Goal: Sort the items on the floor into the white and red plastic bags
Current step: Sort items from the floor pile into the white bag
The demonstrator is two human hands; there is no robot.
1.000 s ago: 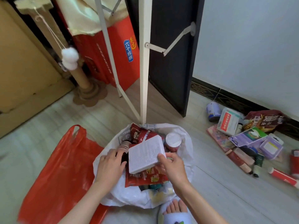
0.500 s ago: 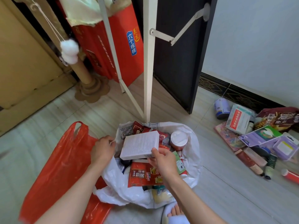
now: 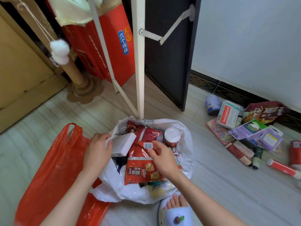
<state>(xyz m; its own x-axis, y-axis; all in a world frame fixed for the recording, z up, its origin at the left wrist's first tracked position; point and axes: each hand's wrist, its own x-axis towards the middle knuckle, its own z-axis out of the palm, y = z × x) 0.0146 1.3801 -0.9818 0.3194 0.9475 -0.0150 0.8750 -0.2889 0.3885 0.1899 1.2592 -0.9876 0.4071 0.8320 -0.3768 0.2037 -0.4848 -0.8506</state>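
Floor items [image 3: 244,128] sit rightward — white bag [image 3: 187,154] hides its lower contents.

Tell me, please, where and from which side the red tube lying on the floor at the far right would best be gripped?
Probably at the middle of the red tube, from above, fingers pinching across its width. It lies flat and apart from the pile, its long sides exposed, its white cap pointing left.

white bag [image 3: 185,162]: thin crinkled plastic | red bag [image 3: 53,173]: glossy plastic | floor [image 3: 219,190]: smooth, possibly wood-look tile
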